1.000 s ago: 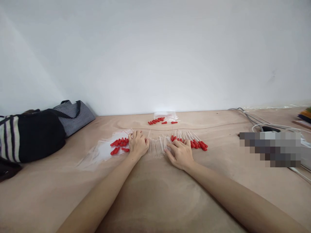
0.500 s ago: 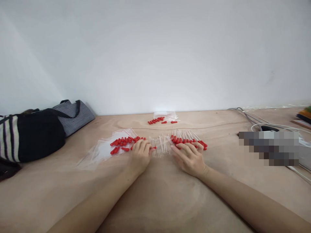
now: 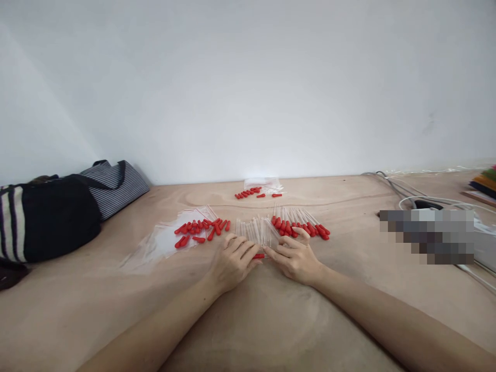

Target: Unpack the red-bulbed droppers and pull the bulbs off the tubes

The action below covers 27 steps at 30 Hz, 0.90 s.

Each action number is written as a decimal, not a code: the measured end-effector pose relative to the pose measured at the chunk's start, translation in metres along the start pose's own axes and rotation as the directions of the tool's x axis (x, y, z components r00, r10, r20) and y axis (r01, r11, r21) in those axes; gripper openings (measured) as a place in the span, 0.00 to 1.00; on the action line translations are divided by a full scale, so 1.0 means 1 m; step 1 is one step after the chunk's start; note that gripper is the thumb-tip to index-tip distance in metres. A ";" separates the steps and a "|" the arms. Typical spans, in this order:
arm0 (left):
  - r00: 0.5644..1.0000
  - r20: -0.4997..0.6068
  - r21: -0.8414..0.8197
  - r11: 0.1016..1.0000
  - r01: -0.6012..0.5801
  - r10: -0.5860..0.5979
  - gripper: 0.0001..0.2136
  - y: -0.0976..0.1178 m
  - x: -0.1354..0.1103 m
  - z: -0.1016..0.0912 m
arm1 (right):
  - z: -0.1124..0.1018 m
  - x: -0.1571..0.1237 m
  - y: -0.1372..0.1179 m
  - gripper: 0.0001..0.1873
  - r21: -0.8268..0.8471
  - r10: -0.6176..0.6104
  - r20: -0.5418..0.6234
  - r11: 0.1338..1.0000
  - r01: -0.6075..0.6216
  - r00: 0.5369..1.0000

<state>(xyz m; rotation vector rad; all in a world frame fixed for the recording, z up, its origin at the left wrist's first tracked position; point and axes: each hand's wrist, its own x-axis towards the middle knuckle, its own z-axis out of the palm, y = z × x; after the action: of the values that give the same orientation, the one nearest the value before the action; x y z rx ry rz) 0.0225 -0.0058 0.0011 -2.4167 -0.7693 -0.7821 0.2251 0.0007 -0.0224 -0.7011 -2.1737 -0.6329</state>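
Pinching a red cap [image 3: 259,256], left hand [image 3: 232,261] fingers nearly closed, right hand [image 3: 296,257] curled alongside, hold unclear

plywood tabletop [image 3: 251,320], loose red caps [image 3: 199,230], row of clear tubes [image 3: 253,230], flat plastic bags [image 3: 155,245], striped bags [image 3: 58,212], cables [image 3: 406,194]

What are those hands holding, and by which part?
The fingers of the left hand pinch a small red cap by its end. The right hand meets it there; whether it grips too cannot be told.

Two bare forearms [image 3: 174,320], bare left hand [image 3: 232,261], bare right hand [image 3: 296,258], long slender fingers [image 3: 243,249]
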 end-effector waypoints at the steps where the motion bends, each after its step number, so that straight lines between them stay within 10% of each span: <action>1: 1.000 -0.001 0.002 1.000 -0.018 0.018 0.08 -0.001 0.001 0.000 | 0.000 0.000 0.000 0.12 -0.003 0.000 -0.002 1.000 0.000 1.000; 12: 0.981 -0.110 0.020 0.987 -0.161 0.162 0.03 -0.009 0.002 0.001 | -0.002 -0.004 -0.001 0.07 -0.016 -0.010 -0.032 1.000 0.010 0.999; 27: 0.994 -0.101 -0.021 0.999 0.028 -0.030 0.09 -0.025 -0.016 -0.010 | -0.017 -0.012 0.017 0.11 0.027 0.166 0.042 0.986 -0.167 0.985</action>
<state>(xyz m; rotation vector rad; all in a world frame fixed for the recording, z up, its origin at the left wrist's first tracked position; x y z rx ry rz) -0.0076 0.0006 0.0042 -2.3670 -0.7621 -0.9198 0.2521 -0.0009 -0.0177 -0.8753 -2.1292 -0.5021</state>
